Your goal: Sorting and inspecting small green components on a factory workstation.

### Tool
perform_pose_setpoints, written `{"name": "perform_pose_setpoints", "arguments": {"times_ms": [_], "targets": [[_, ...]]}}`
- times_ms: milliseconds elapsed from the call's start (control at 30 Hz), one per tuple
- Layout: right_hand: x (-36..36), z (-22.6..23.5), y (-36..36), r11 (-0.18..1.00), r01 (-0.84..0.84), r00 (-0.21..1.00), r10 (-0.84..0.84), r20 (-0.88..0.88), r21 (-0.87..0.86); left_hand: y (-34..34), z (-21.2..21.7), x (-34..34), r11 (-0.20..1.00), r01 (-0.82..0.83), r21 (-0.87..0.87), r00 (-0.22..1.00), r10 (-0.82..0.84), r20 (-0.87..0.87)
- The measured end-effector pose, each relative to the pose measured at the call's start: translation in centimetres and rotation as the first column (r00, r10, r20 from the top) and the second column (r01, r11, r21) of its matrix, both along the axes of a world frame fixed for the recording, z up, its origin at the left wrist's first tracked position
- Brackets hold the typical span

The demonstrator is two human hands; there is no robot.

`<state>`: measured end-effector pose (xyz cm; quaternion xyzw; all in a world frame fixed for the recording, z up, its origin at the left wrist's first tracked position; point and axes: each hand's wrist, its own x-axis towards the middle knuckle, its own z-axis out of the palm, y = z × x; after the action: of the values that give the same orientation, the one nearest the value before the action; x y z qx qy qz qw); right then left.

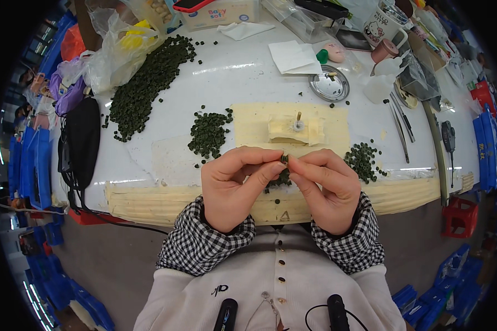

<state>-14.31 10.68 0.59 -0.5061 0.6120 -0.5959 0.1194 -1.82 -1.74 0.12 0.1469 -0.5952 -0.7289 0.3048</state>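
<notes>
A: Dark green beads, a small cluster, sit pinched between both hands just above the near edge of the tabletop.

B: How does each grip stand?

A: The left hand has thumb and forefinger closed on the cluster from the left; the right hand closes on it from the right, so the fingertips almost meet. (More beads hang below the pinch, half hidden by the fingers.)

B: What lies around them?

A: Just beyond the hands, a cream mat carries a small cream block with a short peg standing in it. A loose heap of beads lies left of the mat, a smaller heap lies right of the hands, and a long, large spread runs toward the far left.

B: And farther off?

A: A round metal dish sits beyond the mat, a folded white tissue just left of it, and tweezers lie at the right. A clear plastic bag slumps at the far left.
</notes>
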Motion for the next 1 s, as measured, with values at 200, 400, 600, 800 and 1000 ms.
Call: {"name": "perform_pose_setpoints", "arguments": {"times_ms": [200,400,600,800,1000], "targets": [[0.11,0.15,-0.12,1.000,0.004,1.000,-0.004,0.012,0.004,-0.06,-0.05,0.07,1.000,-0.008,-0.014,1.000,0.008,0.020],[0.05,0.00,-0.25,1.000,-0.020,0.999,0.019,-0.041,-0.020,-0.06,-0.08,0.09,1.000,-0.019,-0.006,0.999,0.019,0.029],[0.00,-0.19,-0.13,1.000,-0.026,0.997,0.025,-0.075,-0.008,-0.20,-0.04,0.08,0.996,0.013,0.085,1.000,-0.015,0.019],[-0.01,-0.34,-0.09,0.999,-0.029,0.994,0.027,-0.103,-0.019,-0.47,-0.03,0.23,0.991,0.049,0.123,0.998,-0.052,0.025],[0.19,-0.06,-0.09,1.000,-0.003,0.994,0.003,-0.113,-0.004,-0.53,-0.17,0.14,0.990,0.057,0.132,0.998,-0.059,0.009]]}}
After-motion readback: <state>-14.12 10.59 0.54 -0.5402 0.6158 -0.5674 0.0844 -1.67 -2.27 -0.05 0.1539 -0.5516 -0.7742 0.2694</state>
